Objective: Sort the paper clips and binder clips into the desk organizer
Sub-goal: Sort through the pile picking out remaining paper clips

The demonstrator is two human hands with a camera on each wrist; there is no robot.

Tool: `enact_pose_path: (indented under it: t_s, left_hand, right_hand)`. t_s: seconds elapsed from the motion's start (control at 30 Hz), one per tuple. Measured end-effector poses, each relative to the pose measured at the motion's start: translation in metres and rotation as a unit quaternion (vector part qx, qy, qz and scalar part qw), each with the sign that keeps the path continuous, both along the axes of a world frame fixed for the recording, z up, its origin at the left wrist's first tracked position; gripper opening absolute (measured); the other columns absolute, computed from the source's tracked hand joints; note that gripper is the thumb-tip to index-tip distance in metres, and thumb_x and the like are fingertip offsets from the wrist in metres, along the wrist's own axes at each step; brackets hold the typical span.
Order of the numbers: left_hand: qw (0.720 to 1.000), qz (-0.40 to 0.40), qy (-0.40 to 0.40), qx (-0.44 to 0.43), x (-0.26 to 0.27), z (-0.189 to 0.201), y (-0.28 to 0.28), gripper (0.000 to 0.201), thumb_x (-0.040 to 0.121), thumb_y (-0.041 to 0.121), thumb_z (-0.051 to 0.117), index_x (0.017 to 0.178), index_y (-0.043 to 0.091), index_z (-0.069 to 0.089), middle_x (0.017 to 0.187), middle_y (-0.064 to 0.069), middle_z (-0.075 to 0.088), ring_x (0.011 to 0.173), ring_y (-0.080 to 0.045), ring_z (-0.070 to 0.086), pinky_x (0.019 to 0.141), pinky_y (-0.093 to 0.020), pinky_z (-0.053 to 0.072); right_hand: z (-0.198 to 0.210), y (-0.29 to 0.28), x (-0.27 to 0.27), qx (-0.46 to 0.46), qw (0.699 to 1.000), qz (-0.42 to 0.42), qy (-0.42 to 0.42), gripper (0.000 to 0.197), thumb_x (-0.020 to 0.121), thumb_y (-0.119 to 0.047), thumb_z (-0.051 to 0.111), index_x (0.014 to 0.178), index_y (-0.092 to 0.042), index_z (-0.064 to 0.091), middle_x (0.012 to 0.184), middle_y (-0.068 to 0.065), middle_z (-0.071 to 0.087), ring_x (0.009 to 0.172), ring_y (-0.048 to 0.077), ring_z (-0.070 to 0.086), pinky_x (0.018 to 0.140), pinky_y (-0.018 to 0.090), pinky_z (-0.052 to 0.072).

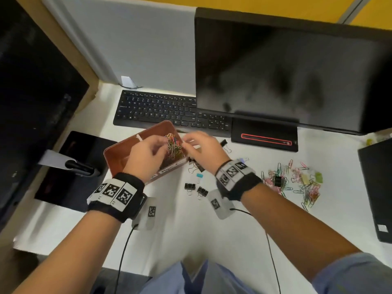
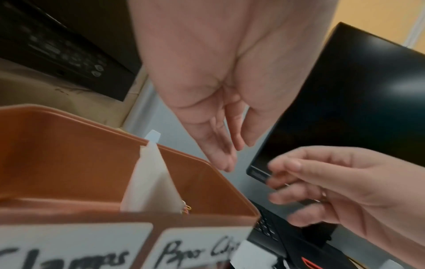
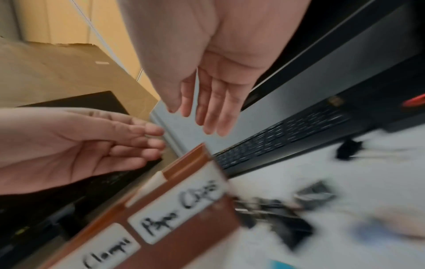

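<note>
Both hands, left hand [image 1: 146,153] and right hand [image 1: 201,147], hover fingers loose, holding nothing, over the brown plastic desk organizer [image 1: 118,151]; remaining colourful wire paper clips [image 1: 297,183] lie right of it, nearer the right hand.

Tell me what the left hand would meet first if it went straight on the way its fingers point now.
Probably the heap of paper clips in the organizer: the left hand points at it from close by. Just past the heap are the fingers of the right hand. Blur hides whether either already touches.
</note>
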State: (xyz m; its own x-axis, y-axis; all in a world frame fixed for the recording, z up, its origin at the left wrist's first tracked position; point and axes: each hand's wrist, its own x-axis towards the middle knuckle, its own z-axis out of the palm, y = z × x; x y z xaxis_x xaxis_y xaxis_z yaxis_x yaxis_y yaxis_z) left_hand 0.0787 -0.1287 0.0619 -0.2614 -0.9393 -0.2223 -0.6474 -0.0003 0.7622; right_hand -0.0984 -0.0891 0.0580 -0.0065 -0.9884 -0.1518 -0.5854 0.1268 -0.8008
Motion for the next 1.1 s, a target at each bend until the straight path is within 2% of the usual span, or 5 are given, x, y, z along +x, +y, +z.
enact_pose_path:
  t_s: [0.23, 0.43, 0.53, 0.8, 1.1]
  left_hand:
    - [0.989, -0.148, 0.020, 0.021, -0.063, -0.016, 0.041, 0.014, 0.088, 0.017, 0.057, 0.100, 0.020, 0.063, 0.084, 0.002, 0.066, 0.074, -0.012, 0.062, 0.068, -0.022, 0.049]
    - [0.968, -0.244, -0.003, 0.049, -0.139, -0.052, 0.093, 0.017, 0.083, 0.014, 0.062, 0.100, 0.015, 0.064, 0.091, -0.003, 0.063, 0.076, -0.014, 0.061, 0.073, -0.022, 0.046]
    - [0.960, -0.275, -0.045, 0.038, -0.170, -0.073, 0.113, 0.024, 0.080, 0.015, 0.067, 0.104, 0.014, 0.063, 0.099, -0.008, 0.059, 0.081, -0.021, 0.060, 0.080, -0.030, 0.050]
    - [0.963, -0.232, -0.137, 0.026, -0.183, -0.106, 0.120, 0.034, 0.080, 0.004, 0.061, 0.112, 0.016, 0.057, 0.109, -0.009, 0.056, 0.099, -0.025, 0.059, 0.087, -0.042, 0.052]
    - [0.963, -0.160, -0.217, 0.022, -0.202, -0.103, 0.123, 0.036, 0.077, 0.048, 0.063, 0.100, 0.021, 0.061, 0.104, -0.001, 0.058, 0.098, -0.025, 0.055, 0.086, -0.042, 0.050]
  right_hand:
    - [-0.035, 0.114, -0.116, 0.057, 0.986, -0.116, 0.104, 0.016, 0.090, -0.017, 0.055, 0.102, -0.023, 0.064, 0.096, -0.004, 0.062, 0.069, 0.005, 0.056, 0.071, 0.020, 0.050]
    - [-0.052, 0.187, -0.161, 0.161, 0.980, -0.091, 0.075, 0.030, 0.086, -0.014, 0.059, 0.115, -0.023, 0.061, 0.099, -0.002, 0.064, 0.085, 0.015, 0.060, 0.079, 0.021, 0.045]
    - [-0.068, 0.198, -0.171, 0.182, 0.975, -0.017, 0.127, 0.048, 0.082, -0.022, 0.066, 0.127, -0.027, 0.051, 0.130, -0.004, 0.051, 0.114, 0.013, 0.050, 0.096, 0.024, 0.041]
    - [-0.079, 0.212, -0.216, 0.093, 0.988, -0.069, 0.099, 0.039, 0.085, -0.019, 0.062, 0.123, -0.024, 0.056, 0.115, 0.001, 0.053, 0.091, 0.010, 0.053, 0.085, 0.028, 0.050]
    - [-0.090, 0.212, -0.257, 0.133, 0.979, -0.045, 0.150, 0.041, 0.086, -0.013, 0.058, 0.127, -0.018, 0.053, 0.130, 0.003, 0.051, 0.113, 0.022, 0.053, 0.094, 0.031, 0.046]
